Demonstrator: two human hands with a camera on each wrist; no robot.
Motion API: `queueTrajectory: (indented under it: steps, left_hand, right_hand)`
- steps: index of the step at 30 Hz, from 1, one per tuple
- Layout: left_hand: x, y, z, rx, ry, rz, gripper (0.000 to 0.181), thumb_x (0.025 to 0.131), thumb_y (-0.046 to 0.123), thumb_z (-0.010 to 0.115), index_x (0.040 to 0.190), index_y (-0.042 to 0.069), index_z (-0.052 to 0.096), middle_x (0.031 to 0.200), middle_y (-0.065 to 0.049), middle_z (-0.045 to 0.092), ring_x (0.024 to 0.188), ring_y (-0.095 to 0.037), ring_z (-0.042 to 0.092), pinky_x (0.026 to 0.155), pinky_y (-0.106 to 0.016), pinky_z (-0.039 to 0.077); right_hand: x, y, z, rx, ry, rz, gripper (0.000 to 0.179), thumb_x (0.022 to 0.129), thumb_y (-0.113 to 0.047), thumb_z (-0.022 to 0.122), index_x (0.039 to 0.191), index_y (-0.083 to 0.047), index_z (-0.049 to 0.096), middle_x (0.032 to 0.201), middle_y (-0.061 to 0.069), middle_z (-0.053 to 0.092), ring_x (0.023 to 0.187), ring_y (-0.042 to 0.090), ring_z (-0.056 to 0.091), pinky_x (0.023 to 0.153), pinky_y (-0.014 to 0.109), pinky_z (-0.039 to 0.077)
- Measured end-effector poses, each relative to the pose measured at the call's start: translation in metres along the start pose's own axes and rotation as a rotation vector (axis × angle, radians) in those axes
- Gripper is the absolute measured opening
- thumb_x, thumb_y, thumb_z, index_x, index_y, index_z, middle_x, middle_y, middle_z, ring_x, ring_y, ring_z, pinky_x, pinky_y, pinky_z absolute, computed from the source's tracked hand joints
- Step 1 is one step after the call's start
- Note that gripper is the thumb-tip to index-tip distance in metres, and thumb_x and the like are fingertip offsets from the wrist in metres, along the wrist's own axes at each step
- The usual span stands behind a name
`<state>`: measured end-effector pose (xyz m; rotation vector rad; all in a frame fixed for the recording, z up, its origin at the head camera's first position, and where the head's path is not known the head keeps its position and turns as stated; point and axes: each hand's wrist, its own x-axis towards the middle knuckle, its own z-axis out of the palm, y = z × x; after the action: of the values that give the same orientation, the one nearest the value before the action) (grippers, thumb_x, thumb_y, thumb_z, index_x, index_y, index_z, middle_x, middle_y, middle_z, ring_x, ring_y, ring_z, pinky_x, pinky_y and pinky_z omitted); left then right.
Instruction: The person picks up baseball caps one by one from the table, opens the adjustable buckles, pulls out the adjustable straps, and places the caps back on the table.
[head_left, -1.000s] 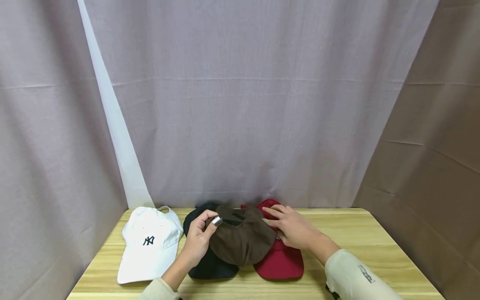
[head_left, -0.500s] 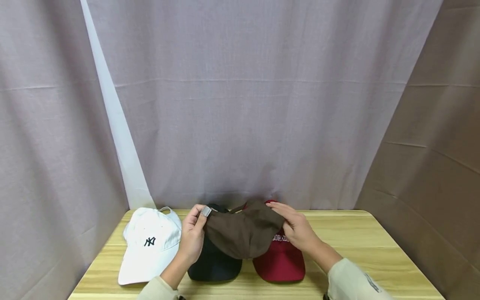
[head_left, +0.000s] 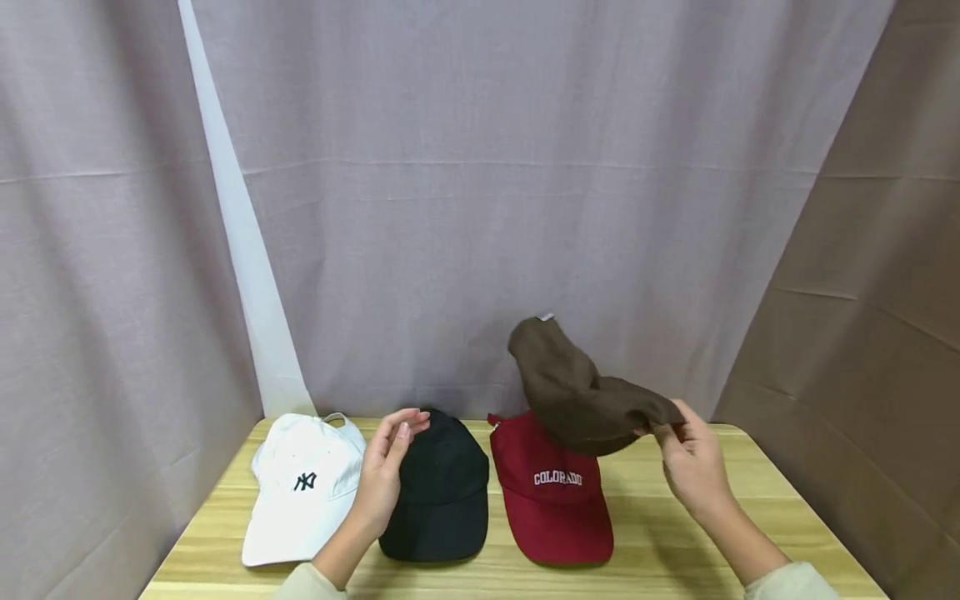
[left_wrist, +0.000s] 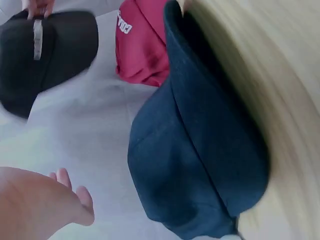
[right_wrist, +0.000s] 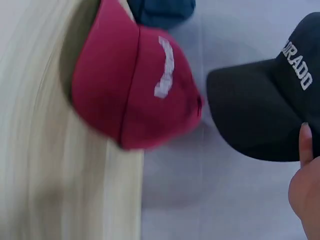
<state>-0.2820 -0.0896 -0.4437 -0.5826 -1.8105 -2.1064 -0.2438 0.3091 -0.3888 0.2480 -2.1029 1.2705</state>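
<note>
My right hand [head_left: 697,462] pinches a brown baseball cap [head_left: 577,396] by its edge, to the right of a red cap. The brown cap is in the air, tilted, and partly covers the crown of the red cap [head_left: 558,529]. White lettering shows on its front in the right wrist view, where the cap [right_wrist: 250,105] looks almost black. My left hand [head_left: 386,467] has its fingers loosely extended and holds nothing. In the head view it overlaps the left side of a black cap [head_left: 450,517], which lies brim forward on the table.
A white cap [head_left: 303,500] with a dark logo lies brim forward at the left of the wooden table [head_left: 637,542]. The red cap bears the word COLORADO. Grey curtains [head_left: 420,250] hang behind the table, and a brownish one [head_left: 862,350] stands at the right.
The brown cap has been lifted off the black and red caps and carried up and right by my right hand. My left hand has let go of it.
</note>
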Motion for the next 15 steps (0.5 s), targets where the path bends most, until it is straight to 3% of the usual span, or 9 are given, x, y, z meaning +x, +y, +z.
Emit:
queueTrajectory:
  steps: [3,7,11,15]
  left_hand:
    - [-0.003,0.0,-0.002,0.032,0.02,-0.033,0.037,0.116,0.018,0.042,0.139,-0.01,0.051,0.126,0.013,0.072,0.122,-0.007,0.069,0.109,-0.015,0.045]
    - [-0.008,0.0,-0.004,0.097,0.046,-0.075,0.036,0.115,0.015,0.046,0.138,-0.012,0.052,0.127,-0.009,0.073,0.116,-0.004,0.069,0.105,-0.011,0.045]
    - [-0.013,0.001,-0.007,0.167,0.052,-0.131,0.035,0.112,0.011,0.052,0.138,-0.012,0.053,0.128,-0.027,0.07,0.111,-0.003,0.069,0.101,-0.01,0.047]
    - [-0.019,0.002,-0.013,0.22,0.028,-0.233,0.034,0.111,0.014,0.055,0.137,-0.009,0.054,0.124,-0.026,0.073,0.112,-0.009,0.069,0.1,-0.013,0.049]
  right_hand:
    - [-0.002,0.015,-0.028,-0.075,0.014,0.078,0.016,0.11,-0.005,0.053,0.105,0.004,0.065,0.08,-0.019,0.068,0.076,-0.002,0.064,0.072,0.015,0.051]
    - [-0.007,0.039,-0.059,-0.275,-0.019,0.233,0.027,0.112,-0.017,0.05,0.116,0.006,0.064,0.08,-0.009,0.068,0.068,-0.001,0.057,0.062,0.019,0.05]
    - [-0.01,0.06,-0.078,-0.42,-0.088,0.435,0.034,0.112,-0.024,0.047,0.094,0.003,0.059,0.074,0.002,0.059,0.066,0.008,0.052,0.061,0.024,0.046]
    - [-0.011,0.079,-0.088,-0.479,-0.15,0.544,0.038,0.11,-0.025,0.049,0.077,-0.006,0.047,0.073,0.003,0.049,0.073,0.017,0.047,0.066,0.03,0.038]
